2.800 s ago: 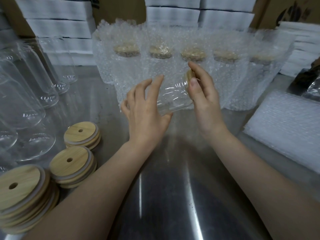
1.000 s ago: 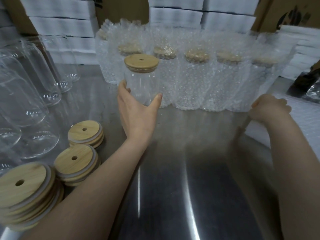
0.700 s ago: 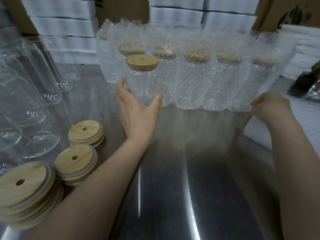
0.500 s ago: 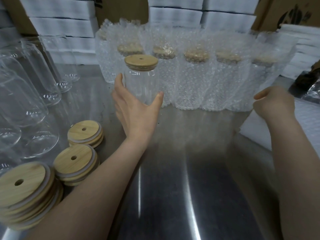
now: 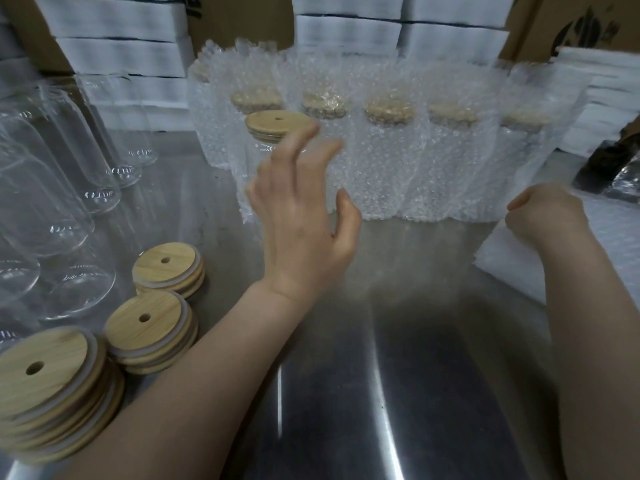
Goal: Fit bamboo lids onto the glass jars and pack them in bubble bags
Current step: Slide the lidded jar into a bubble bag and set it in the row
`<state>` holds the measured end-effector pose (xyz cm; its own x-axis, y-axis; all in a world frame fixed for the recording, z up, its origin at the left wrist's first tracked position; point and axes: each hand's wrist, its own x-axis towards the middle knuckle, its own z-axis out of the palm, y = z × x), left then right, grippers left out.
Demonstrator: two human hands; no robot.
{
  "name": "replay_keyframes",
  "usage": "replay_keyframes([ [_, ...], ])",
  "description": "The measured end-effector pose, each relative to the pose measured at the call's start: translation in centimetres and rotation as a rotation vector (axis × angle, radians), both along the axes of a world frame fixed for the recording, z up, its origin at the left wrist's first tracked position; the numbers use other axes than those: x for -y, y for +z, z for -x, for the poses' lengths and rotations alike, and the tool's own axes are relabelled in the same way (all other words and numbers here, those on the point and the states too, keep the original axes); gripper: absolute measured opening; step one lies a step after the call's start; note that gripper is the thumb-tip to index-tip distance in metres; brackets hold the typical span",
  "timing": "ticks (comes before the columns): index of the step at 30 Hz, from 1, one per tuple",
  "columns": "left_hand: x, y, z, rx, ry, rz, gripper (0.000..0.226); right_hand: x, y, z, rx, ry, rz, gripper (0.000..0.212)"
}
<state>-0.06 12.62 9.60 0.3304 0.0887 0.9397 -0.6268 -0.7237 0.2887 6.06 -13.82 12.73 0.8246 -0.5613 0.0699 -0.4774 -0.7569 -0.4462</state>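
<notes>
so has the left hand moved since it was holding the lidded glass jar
Yes. The left hand has let go of the clear glass jar with the round bamboo lid, its fingers now spread and raised to lid height, slightly right.

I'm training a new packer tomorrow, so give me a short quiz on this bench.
1. True or false: the unbagged glass jar behind the left hand has a bamboo lid fitted.
2. How many stacks of loose lids lie on the steel table's left side?
3. The left hand is: A clenched in a fist; B open, fingers spread; C holding a lid.
Key: 1 true; 2 three; 3 B.
</notes>
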Motion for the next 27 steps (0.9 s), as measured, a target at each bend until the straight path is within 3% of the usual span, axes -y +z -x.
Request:
replay_keyframes([
  [4, 0.4, -0.4, 0.0, -0.089, -0.233, -0.176, 0.019, -0.1, 0.1, 0.3, 0.096, -0.046, -0.025, 0.03],
  [10, 0.9, -1.5, -0.2, -0.52, -0.378, -0.217, 0.021, -1.8, 1.0, 1.3, 0.408, -0.054, -0.03, 0.019],
  [15, 1.0, -1.9, -0.5, -0.679, -0.424, -0.225, 0.025, -4.3, 1.4, 1.1, 0.627, -0.022, -0.125, 0.026],
  [18, 1.4, -2.0, -0.4, -0.786, -0.511, -0.143, 0.026, -6.0, 1.2, 1.3, 0.67, 0.089, -0.283, 0.019],
  [22, 1.6, -1.6, 0.0, -1.044, -0.783, 0.201, 0.049, -8.0, 0.3, 1.6, 0.691, 0.215, -0.323, 0.016],
  [27, 1.6, -1.4, -0.6, -1.046, -0.769, 0.341, 0.029, -9.2, -0.3, 1.8, 0.7, 0.302, -0.401, 0.014],
])
